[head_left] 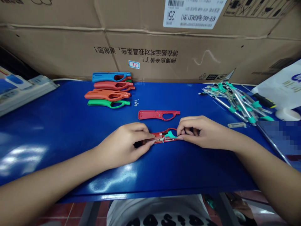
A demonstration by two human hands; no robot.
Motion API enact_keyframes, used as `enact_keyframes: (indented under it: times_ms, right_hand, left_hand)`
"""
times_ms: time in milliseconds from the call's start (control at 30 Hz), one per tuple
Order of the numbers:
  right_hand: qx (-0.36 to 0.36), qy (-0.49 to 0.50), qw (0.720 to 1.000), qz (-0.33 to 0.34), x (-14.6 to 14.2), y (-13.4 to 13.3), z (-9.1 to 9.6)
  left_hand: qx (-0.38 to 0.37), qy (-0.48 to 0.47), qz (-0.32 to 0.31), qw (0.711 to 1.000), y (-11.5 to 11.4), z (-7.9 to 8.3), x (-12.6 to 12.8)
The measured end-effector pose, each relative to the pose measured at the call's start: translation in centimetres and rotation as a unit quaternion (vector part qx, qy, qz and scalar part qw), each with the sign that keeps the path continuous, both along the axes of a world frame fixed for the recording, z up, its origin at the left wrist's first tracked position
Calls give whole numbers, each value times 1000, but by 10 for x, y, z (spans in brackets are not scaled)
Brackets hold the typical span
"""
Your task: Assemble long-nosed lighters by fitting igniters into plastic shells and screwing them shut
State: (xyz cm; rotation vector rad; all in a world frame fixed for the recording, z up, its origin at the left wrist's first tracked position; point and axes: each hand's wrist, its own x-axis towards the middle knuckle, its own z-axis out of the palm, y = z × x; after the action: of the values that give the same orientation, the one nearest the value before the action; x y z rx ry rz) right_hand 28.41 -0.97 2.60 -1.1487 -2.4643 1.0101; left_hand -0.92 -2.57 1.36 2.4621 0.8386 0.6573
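Observation:
A red lighter shell half (173,129) lies in front of me on the blue table, with its inside facing up. In it sit a green trigger (171,135), a clear fuel tank (156,139) and thin pale wires. My left hand (133,141) is closed round the shell's left end, thumb below and fingers above. At the right end my right hand (199,131) pinches the tip between thumb and forefinger; its fingers hide that end. Just beyond the hands rests another red shell half (150,115), flat on the table.
Blue, red, orange and green lighter shells (108,94) are stacked back left. Back right lies a pile of metal lighter tubes with green triggers (237,100), beside a screwdriver (264,100) and a white bag (279,81). A cardboard box (150,40) stands along the back edge.

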Motion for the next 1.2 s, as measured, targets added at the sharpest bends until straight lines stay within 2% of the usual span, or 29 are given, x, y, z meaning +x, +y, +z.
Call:
enact_keyframes:
  times_ms: [167, 300, 433, 567, 900, 1200]
  right_hand:
    - [6, -4, 1000, 4, 2, 0, 1]
    - [14, -6, 1000, 4, 1, -1, 1]
    - [32, -7, 999, 14, 0, -3, 0]
    - [42, 0, 999, 11, -7, -8, 0]
    - [58, -16, 998, -10, -18, -19, -4]
    - [80, -42, 995, 30, -13, -17, -4]
  left_hand:
    - [-24, 24, -15, 999, 4, 6, -4]
    - [-10, 57, -39, 998, 8, 7, -8]
    - [52, 82, -35, 995, 4, 8, -7]
    - [119, 50, -33, 991, -3, 6, 1]
    - [55, 40, -45, 997, -1, -13, 7]
    - [56, 26, -56, 997, 0, -13, 7]
